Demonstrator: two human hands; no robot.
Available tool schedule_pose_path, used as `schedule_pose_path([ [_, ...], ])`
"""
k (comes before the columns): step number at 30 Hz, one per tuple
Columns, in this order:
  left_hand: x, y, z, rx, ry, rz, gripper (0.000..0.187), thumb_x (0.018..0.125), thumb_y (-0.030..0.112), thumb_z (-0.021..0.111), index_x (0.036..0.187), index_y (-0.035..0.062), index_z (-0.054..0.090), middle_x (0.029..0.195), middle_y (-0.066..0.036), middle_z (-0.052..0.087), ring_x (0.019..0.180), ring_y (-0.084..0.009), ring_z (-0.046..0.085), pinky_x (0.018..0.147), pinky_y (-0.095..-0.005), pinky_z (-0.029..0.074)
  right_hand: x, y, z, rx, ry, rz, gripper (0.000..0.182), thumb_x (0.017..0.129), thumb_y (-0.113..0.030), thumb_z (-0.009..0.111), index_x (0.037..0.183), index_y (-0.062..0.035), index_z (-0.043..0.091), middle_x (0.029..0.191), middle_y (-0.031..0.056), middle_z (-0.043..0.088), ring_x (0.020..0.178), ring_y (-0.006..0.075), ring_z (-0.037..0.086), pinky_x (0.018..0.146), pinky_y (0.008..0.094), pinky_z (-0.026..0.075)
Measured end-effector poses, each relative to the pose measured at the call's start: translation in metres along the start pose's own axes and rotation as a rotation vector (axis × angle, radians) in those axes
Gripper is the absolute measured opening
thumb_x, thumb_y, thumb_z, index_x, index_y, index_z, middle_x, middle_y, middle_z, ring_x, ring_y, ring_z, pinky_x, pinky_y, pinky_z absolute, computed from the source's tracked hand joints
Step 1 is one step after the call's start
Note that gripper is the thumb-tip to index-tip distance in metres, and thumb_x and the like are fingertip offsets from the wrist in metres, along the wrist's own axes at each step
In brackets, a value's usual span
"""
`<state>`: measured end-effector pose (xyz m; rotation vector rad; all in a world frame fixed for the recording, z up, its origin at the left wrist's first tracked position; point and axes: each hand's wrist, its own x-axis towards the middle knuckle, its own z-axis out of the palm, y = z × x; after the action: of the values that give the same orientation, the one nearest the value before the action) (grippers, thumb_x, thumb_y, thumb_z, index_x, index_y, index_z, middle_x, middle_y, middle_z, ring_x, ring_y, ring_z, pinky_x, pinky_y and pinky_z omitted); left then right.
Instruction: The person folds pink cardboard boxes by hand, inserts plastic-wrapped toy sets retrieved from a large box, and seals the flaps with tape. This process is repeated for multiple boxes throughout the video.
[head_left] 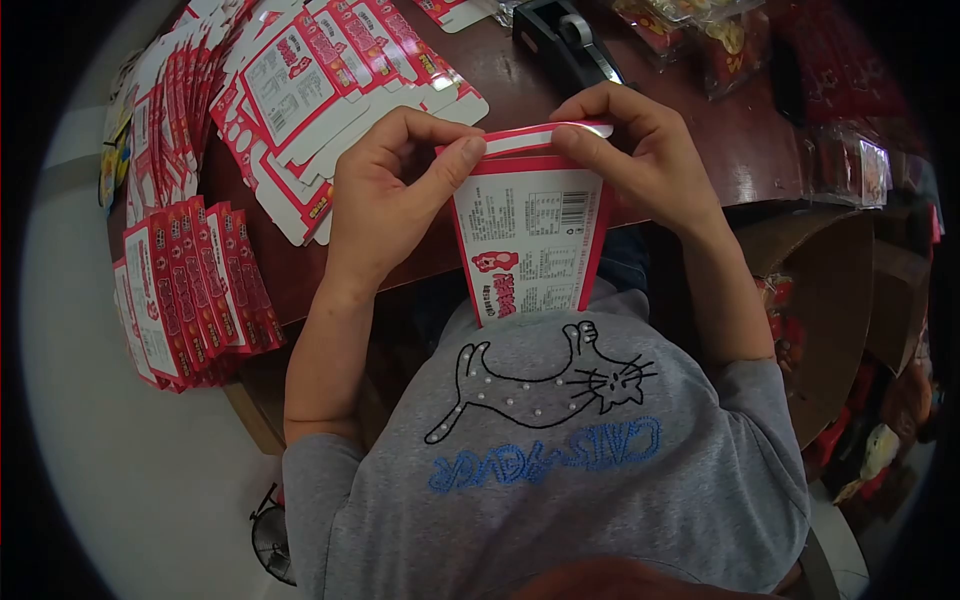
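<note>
A red and white printed carton (535, 235) stands between my body and the table edge, its printed back panel facing up toward me. At its far end a narrow end flap (520, 143) is folded up, with a thin gap below it. My left hand (400, 180) pinches the flap's left end between thumb and fingers. The right end of the flap is pinched the same way by my right hand (640, 155). The carton's far side and its inside are hidden.
Flat unfolded cartons (300, 90) lie spread on the dark red table (740, 140). More cartons stand stacked (195, 290) at the left edge. A black tape dispenser (565, 45) sits at the back. Clear plastic packets (690, 30) lie back right; an open cardboard box (820, 270) stands lower right.
</note>
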<state>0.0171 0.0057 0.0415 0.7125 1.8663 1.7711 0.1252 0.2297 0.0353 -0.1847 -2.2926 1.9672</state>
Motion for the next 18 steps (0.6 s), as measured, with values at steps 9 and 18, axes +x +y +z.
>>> schedule_pose_path([
  [9, 0.012, 0.005, -0.016, 0.015, -0.181, -0.066, 0.019, 0.093, 0.007, 0.072, 0.108, -0.0023, 0.066, 0.108, -0.012, 0.073, 0.099, -0.0129, 0.068, 0.086, -0.0257, 0.056, 0.002, -0.005, -0.011, 0.093, -0.089, 0.058, 0.025, 0.091, -0.020, 0.076, 0.105, 0.0007, 0.072, 0.090, 0.0046, 0.072, 0.086, 0.0097, 0.067, 0.075, 0.0257, 0.055],
  [18, -0.017, -0.008, -0.011, 0.071, -0.261, 0.070, 0.021, 0.092, -0.008, 0.065, 0.112, -0.0042, 0.063, 0.129, -0.023, 0.064, 0.119, -0.0239, 0.063, 0.098, -0.0342, 0.054, -0.026, 0.012, -0.017, 0.128, -0.137, 0.017, 0.023, 0.089, -0.015, 0.075, 0.110, -0.0038, 0.075, 0.115, 0.0134, 0.070, 0.102, 0.0202, 0.069, 0.087, 0.0344, 0.059],
])
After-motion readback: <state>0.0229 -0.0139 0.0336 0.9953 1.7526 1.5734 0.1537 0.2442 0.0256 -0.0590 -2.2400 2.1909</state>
